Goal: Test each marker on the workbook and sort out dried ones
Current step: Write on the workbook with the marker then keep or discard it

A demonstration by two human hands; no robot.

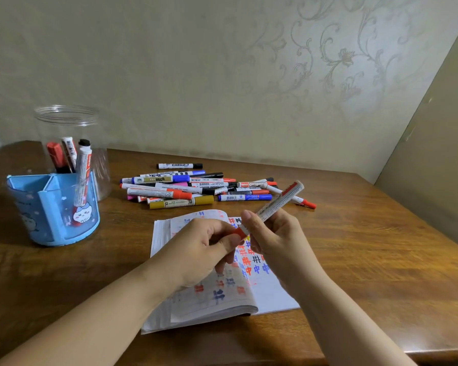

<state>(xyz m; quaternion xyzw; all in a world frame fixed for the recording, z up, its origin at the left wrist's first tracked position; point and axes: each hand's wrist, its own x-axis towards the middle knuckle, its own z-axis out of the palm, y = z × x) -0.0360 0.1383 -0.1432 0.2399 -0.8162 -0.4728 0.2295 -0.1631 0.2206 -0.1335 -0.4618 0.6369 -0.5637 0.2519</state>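
- My right hand (273,233) gripped the white-barrelled red marker (278,204); my left hand (209,247) pinched its red cap (239,231).
- Both were above the open scribbled workbook (265,294).
- A straight, steady cap pull seemed best.

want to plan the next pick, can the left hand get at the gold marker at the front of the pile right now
Probably not at once: the left hand grips the cap end of the red marker. The gold marker itself lies uncovered just beyond the workbook.
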